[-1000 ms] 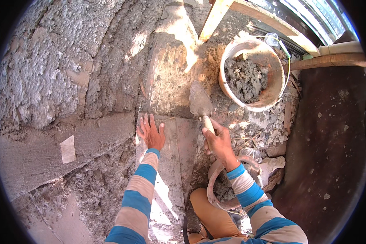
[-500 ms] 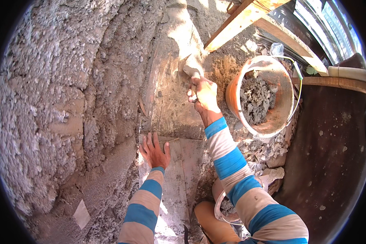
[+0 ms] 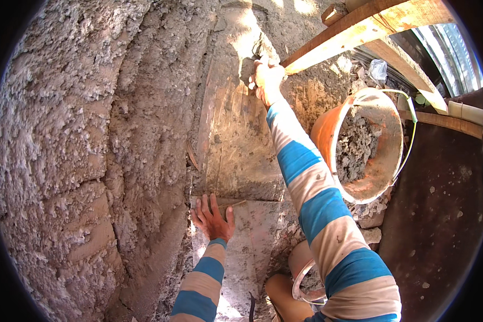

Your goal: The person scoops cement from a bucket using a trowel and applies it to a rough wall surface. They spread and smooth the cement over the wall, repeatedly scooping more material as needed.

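My right hand (image 3: 268, 80) is closed round a trowel (image 3: 263, 52), reaching to the far end of a dirty board (image 3: 236, 145) beside the rough wall (image 3: 75, 123); the blade is hard to make out against the grey mortar there. My left hand (image 3: 213, 219) lies with fingers spread on the nearer board (image 3: 247, 241). Right of my outstretched arm stands an orange bucket (image 3: 324, 131) holding lumpy grey mortar (image 3: 354, 150), its handle raised on the right.
Wooden beams (image 3: 370, 21) cross the upper right, near corrugated sheeting (image 3: 440, 48) and a crumpled plastic bag (image 3: 377, 71). A second small bucket (image 3: 298, 260) is low by my knee. A dark stained panel (image 3: 429, 214) fills the right side, with rubble along its edge.
My right hand with the trowel has moved forward, away from me, to the board's far end. The view has shifted, so bucket and left hand appear lower. The left hand stays spread.
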`<state>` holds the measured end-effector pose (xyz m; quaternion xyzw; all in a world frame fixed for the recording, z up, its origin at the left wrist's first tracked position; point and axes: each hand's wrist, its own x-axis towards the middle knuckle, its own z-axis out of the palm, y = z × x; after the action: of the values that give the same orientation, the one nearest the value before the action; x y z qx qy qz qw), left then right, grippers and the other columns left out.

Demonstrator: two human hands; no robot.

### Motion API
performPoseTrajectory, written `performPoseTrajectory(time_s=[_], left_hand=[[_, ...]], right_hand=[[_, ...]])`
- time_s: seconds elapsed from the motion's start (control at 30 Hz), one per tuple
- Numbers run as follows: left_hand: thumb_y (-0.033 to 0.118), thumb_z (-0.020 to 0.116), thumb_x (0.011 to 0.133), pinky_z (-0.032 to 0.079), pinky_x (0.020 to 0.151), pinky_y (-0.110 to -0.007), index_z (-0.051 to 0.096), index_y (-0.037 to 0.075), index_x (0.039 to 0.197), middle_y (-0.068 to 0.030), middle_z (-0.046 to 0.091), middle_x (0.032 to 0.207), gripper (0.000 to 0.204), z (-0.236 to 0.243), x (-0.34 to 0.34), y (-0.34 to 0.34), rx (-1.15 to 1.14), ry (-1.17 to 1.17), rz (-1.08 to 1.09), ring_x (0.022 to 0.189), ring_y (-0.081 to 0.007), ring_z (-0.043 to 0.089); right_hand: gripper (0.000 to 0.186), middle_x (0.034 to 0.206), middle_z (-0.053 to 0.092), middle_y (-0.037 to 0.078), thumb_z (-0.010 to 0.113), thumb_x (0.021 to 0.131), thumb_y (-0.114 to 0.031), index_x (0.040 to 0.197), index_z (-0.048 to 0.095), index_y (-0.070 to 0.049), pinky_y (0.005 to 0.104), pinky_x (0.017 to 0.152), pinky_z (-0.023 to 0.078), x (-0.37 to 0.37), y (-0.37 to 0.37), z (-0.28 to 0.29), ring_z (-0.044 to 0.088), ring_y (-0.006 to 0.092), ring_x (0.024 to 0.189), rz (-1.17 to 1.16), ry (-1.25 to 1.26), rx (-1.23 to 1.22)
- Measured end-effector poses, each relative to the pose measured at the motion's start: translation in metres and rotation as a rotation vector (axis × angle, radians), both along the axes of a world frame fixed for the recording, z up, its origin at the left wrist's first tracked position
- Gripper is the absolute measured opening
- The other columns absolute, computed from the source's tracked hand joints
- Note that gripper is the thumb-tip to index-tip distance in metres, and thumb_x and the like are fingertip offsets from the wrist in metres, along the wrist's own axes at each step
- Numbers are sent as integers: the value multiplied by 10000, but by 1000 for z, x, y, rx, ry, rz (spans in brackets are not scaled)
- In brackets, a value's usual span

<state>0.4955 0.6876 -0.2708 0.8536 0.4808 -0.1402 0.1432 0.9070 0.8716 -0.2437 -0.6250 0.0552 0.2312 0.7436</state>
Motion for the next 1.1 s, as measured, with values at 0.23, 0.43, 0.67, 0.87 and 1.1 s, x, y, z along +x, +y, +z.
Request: performPoseTrajectory(time_s=[0.23, 0.43, 0.67, 0.87, 1.1], left_hand=[[582, 352, 1054, 27, 1226, -615, 388, 88, 1563, -183, 320, 1618, 710, -5, -1, -2, 67, -133, -14, 1533, -381, 158], [583, 341, 1059, 53, 1220, -627, 376, 89, 1573, -185, 329, 1610, 714, -8, -2, -3, 111, -73, -29, 1535, -381, 163], [579, 343, 1061, 103, 1216, -623, 392, 78, 1560, -182, 327, 1608, 708, -3, -4, -4, 176, -139, -45, 1522, -385, 197], [542, 358, 1073, 134, 1209, -624, 396, 86, 1553, -166, 313, 1609, 664, 3, 6, -9, 212, -126, -82, 1515, -383, 206], [470, 464, 1033, 151, 1228, -616, 367, 134, 1580, -131, 290, 1668, 649, 3, 3, -10, 176, -69, -12, 1567, -338, 180]], right_hand=[[186, 614, 485, 6, 558, 1001, -121, 825, 508, -93, 323, 395, 398, 8, 11, -58, 474, 127, 435, 44, -577, -133], [98, 695, 528, 9, 620, 952, -64, 906, 570, 6, 312, 585, 450, -23, -24, -25, 487, 103, 638, -46, -958, -198], [322, 775, 608, 18, 673, 970, -89, 1239, 600, 74, 253, 480, 423, -124, -120, 47, 530, 71, 570, 250, -526, -195], [521, 1289, 676, 246, 690, 958, -114, 1402, 544, 117, 368, 1050, 480, -184, -235, 164, 631, 268, 1200, 364, -254, -230], [587, 1454, 578, 263, 696, 964, -89, 1474, 480, 105, 393, 1155, 403, -209, -352, 260, 531, 287, 1378, 282, -193, -355]])
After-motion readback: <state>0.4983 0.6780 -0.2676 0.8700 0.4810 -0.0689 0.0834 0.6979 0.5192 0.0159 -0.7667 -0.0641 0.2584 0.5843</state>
